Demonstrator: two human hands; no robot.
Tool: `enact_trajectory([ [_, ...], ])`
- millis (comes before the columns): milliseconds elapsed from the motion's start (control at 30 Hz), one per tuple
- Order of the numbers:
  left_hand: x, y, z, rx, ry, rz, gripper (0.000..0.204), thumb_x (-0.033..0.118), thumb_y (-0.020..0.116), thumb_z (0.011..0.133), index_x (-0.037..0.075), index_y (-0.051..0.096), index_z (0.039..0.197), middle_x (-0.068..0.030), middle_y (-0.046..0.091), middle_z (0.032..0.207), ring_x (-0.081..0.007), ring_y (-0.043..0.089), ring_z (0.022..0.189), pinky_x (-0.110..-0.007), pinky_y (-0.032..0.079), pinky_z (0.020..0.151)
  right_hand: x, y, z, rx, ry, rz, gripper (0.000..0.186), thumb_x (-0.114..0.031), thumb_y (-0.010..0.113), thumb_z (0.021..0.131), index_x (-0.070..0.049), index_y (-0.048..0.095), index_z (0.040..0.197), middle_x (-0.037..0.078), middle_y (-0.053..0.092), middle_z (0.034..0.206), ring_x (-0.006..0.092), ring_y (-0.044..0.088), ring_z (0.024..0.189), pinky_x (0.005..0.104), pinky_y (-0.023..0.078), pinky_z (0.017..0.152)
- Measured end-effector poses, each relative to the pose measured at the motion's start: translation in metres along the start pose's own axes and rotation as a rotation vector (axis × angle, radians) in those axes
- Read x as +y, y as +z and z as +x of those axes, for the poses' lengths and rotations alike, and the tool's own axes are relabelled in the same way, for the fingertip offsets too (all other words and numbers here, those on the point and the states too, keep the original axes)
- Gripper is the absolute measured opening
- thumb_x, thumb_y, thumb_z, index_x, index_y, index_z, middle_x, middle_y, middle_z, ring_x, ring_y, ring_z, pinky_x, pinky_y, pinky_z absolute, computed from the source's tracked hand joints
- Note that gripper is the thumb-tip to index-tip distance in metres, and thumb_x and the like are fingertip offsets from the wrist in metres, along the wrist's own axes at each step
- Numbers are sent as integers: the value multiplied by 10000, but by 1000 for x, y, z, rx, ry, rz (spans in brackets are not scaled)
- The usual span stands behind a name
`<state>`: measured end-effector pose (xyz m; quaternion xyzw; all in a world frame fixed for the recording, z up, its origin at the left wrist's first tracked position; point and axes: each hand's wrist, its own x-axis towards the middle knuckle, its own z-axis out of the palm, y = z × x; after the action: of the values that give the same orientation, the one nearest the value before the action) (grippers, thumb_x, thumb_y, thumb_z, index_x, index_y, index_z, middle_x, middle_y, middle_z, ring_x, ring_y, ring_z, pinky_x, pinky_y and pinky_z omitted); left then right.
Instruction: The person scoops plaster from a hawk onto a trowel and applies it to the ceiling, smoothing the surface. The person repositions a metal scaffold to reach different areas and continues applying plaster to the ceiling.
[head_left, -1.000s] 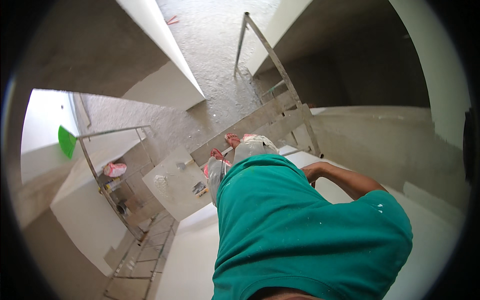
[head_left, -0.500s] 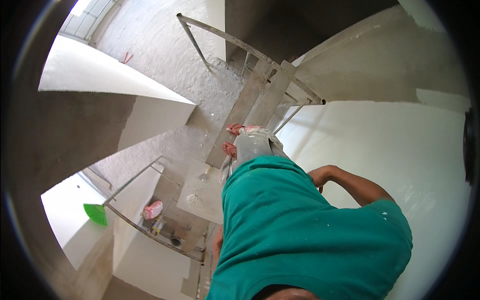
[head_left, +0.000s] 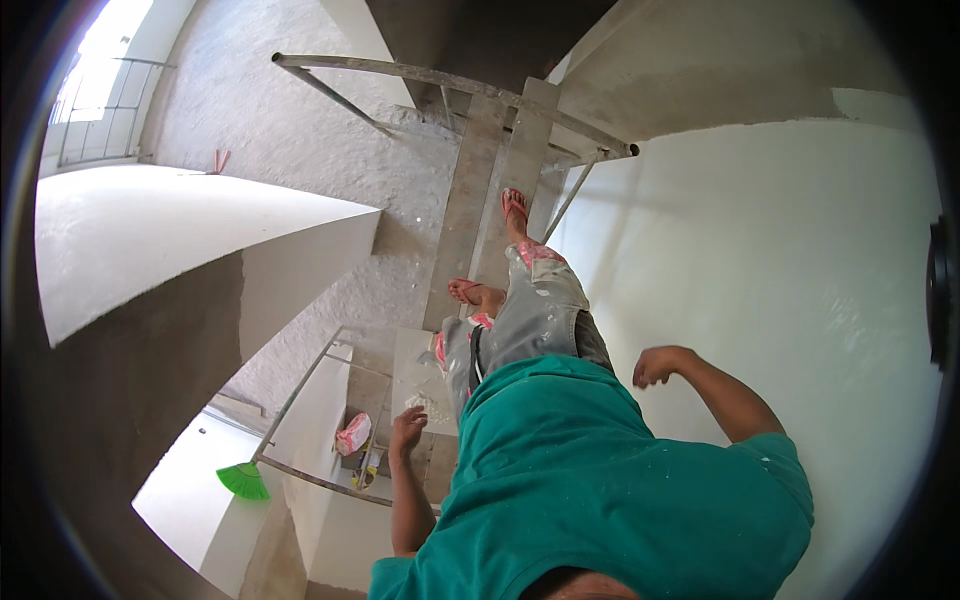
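My left hand (head_left: 407,428) hangs at my side with its fingers loosely apart and nothing visible in it. It is nearest to a pale board (head_left: 412,352) carrying a small heap of white paste (head_left: 430,406). On the other side my right hand (head_left: 657,367) is held out from my hip, near the white wall (head_left: 790,260). Its fingers are loosely bent and appear to hold nothing. My feet, in red flip-flops, stand on two worn wooden planks (head_left: 462,215) of a scaffold, one foot ahead of the other.
A metal scaffold frame (head_left: 400,68) crosses the far end of the planks. Another frame (head_left: 300,478) stands at lower left, beside a green fan-shaped broom head (head_left: 243,482). A pink-and-white bag (head_left: 352,435) lies near it. Left is a white-topped partition (head_left: 200,215); beyond is rough floor (head_left: 270,90).
One foot has stepped forward along the planks. My left hand has swung out from beside my body into fuller view, and my right hand has come away from my hip.
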<state>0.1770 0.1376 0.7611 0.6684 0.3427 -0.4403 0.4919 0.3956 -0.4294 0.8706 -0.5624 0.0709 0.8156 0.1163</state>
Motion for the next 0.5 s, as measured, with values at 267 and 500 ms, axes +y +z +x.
enact_trajectory([
  [267, 128, -27, 130, 52, 145, 258, 479, 302, 615, 871, -9, 625, 1234, -180, 716, 1022, -256, 683, 943, -336, 512, 856, 80, -143, 118, 803, -36, 438, 228, -146, 606, 851, -77, 729, 1030, 78, 733, 935, 219, 691, 814, 381, 577, 722],
  [500, 332, 5, 345, 217, 621, 425, 425, 416, 591, 925, 10, 692, 1003, -262, 670, 952, -395, 660, 935, -451, 511, 789, 20, -370, 192, 1567, -159, 137, 288, -282, 666, 878, -104, 688, 1104, 120, 690, 1122, 330, 642, 1044, 409, 523, 902],
])
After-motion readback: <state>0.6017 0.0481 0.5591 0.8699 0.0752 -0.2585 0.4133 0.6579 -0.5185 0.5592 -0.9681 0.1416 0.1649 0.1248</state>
